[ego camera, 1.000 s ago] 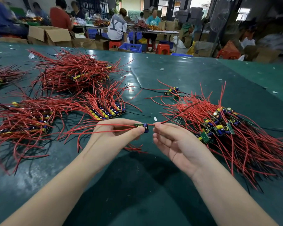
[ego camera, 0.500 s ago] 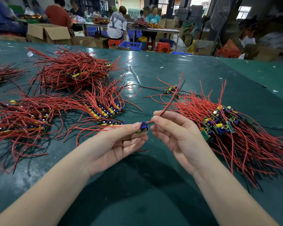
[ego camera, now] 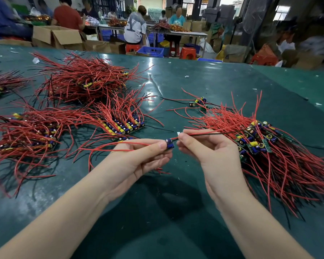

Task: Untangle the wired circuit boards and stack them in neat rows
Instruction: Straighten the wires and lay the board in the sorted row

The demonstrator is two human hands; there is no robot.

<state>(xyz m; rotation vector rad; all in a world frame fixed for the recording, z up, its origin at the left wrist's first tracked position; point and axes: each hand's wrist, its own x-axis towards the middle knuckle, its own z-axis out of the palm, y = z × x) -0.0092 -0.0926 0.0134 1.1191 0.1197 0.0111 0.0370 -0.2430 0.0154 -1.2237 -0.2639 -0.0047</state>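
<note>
Holding item: one small circuit board (ego camera: pixel 169 143) with blue capacitor, at centre frame, pinched between thumb and fingertips of the left hand (ego camera: pixel 138 159); its red leads trail left across that hand. Right hand (ego camera: pixel 211 152), just beside it, fingers curled, pinches a red-and-black wire pair (ego camera: pixel 204 133) that runs right toward the tangled heap (ego camera: pixel 266 146) at right of frame; whether the far ends lie free of the heap cannot be told. Sorted stock: a neat row of boards (ego camera: pixel 123 126) left of centre, leads fanned upward; further bundles at left (ego camera: pixel 26 135) and upper left (ego camera: pixel 84 83); a few loose boards (ego camera: pixel 198 102) above centre, all on the green table (ego camera: pixel 195 75). Judged step: straightening leads before adding the board to the row. Risks: pulling the pair while it is snagged could drag neighbouring boards out of the heap or strain the solder joints; trailing leads on the left may sweep the row and disturb its alignment during placement.
</note>
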